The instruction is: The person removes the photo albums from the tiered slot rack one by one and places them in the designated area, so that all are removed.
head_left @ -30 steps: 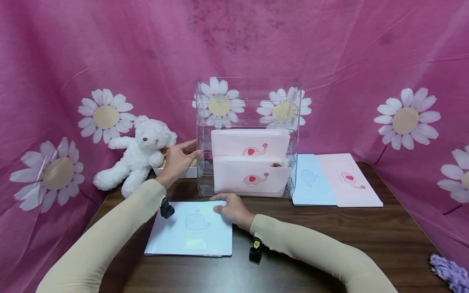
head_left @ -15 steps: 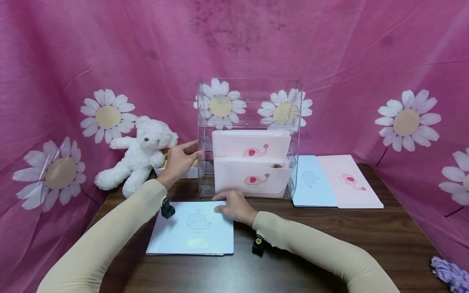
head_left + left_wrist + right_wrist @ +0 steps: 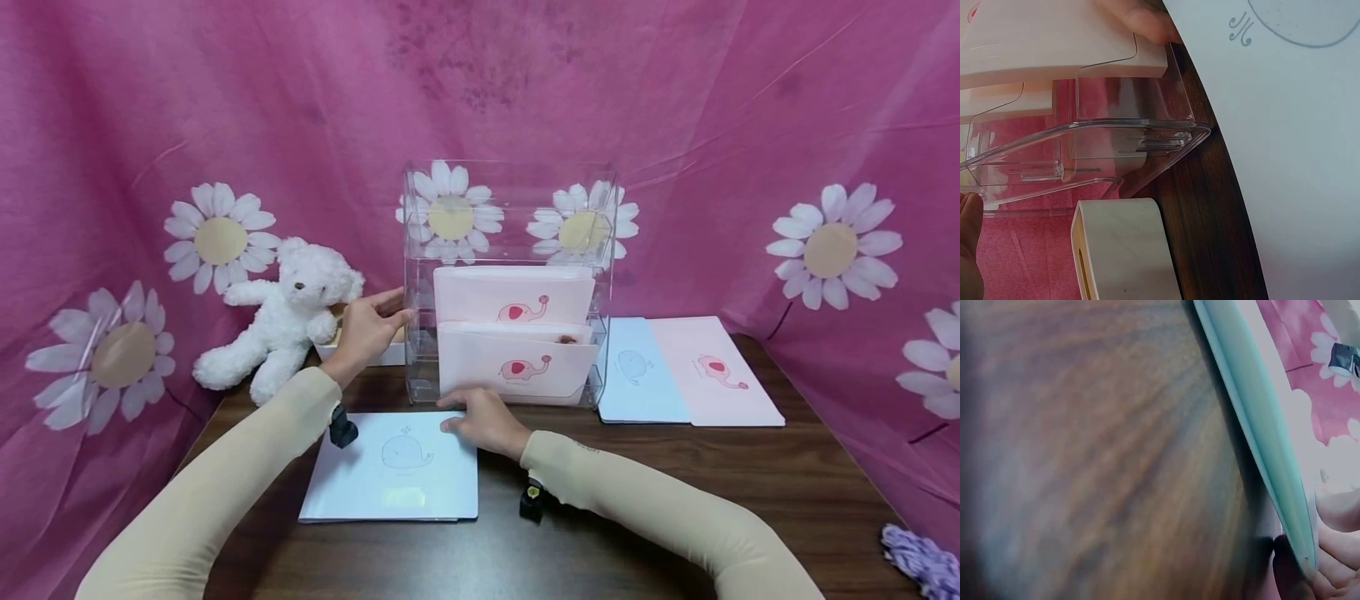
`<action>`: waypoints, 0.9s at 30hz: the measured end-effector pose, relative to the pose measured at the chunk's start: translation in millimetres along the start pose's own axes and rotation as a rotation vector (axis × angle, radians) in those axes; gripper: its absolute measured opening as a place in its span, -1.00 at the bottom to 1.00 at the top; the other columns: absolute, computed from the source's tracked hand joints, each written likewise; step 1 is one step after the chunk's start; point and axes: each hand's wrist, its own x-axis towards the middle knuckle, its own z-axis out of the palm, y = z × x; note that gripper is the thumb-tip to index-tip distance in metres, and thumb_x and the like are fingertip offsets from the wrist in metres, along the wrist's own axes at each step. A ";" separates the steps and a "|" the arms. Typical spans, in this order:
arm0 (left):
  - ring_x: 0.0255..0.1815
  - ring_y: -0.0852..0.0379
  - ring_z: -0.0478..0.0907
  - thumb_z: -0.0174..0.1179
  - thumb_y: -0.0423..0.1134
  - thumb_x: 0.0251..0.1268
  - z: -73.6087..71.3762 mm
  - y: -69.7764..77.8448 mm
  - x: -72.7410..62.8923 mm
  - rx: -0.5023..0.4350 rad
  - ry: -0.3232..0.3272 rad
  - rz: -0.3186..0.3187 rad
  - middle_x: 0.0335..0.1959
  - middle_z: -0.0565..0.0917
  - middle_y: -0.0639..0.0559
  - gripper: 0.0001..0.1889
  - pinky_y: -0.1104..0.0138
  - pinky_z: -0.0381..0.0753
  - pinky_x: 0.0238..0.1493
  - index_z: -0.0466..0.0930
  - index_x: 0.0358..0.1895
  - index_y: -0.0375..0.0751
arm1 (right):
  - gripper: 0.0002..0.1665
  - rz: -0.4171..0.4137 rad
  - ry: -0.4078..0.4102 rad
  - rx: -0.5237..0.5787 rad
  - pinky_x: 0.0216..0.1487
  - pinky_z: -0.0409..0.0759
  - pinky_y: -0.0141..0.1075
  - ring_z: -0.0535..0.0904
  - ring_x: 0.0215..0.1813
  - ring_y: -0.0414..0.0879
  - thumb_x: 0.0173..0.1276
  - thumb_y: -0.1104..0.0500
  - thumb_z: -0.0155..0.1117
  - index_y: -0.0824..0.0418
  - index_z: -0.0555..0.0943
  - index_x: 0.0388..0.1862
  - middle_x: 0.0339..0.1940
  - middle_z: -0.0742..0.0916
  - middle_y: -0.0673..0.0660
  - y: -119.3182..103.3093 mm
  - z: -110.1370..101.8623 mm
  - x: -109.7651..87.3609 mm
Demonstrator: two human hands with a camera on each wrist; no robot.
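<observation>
Head view shows pink folders (image 3: 467, 367) already in the clear rack (image 3: 422, 389), left grip (image 3: 363, 330) loosely extended against it, right grip (image 3: 486, 423) pinching a whale folder (image 3: 360, 483) (apparently still unracked) on the bench (image 3: 390, 560).

1. Left sleeve (image 3: 217, 492): long, pale beige, close-fitting, softly creased; the left hand (image 3: 365, 331) is bare.
2. Right sleeve (image 3: 652, 500): matching beige; a small dark marking (image 3: 587, 447) near the cuff; the right hand (image 3: 487, 423) is bare.
3. Left wrist device (image 3: 342, 427): small, black, boxy; right wrist device (image 3: 531, 505): also black, with a yellow spot (image 3: 533, 492).
</observation>
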 end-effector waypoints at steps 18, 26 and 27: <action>0.26 -0.03 0.66 0.36 -0.24 0.34 0.9 -2.2 -0.3 0.006 -0.001 -0.002 0.23 0.68 -0.17 -0.47 0.10 0.70 0.18 0.54 0.37 -0.19 | -0.39 -0.094 -0.045 0.217 0.32 0.64 -0.03 0.67 0.23 0.05 0.33 0.11 0.46 0.19 0.55 0.34 0.20 0.72 0.08 -15.8 -31.3 -16.6; 0.26 -0.02 0.66 0.36 -0.24 0.35 0.6 -0.4 -0.3 0.002 0.002 -0.006 0.23 0.69 -0.17 -0.47 0.11 0.71 0.17 0.54 0.37 -0.18 | -0.31 -0.329 -0.027 0.413 0.38 0.57 0.06 0.56 0.34 0.31 0.32 0.28 0.40 0.32 0.43 0.41 0.33 0.61 0.36 -44.6 -85.3 -19.8; 0.25 -0.02 0.66 0.36 -0.24 0.34 0.4 -0.4 0.0 0.002 0.005 -0.006 0.22 0.69 -0.17 -0.47 0.11 0.71 0.16 0.54 0.37 -0.18 | -0.30 -0.359 -0.011 0.425 0.39 0.54 0.11 0.54 0.35 0.34 0.32 0.31 0.39 0.35 0.41 0.42 0.34 0.60 0.40 -48.1 -93.8 -19.0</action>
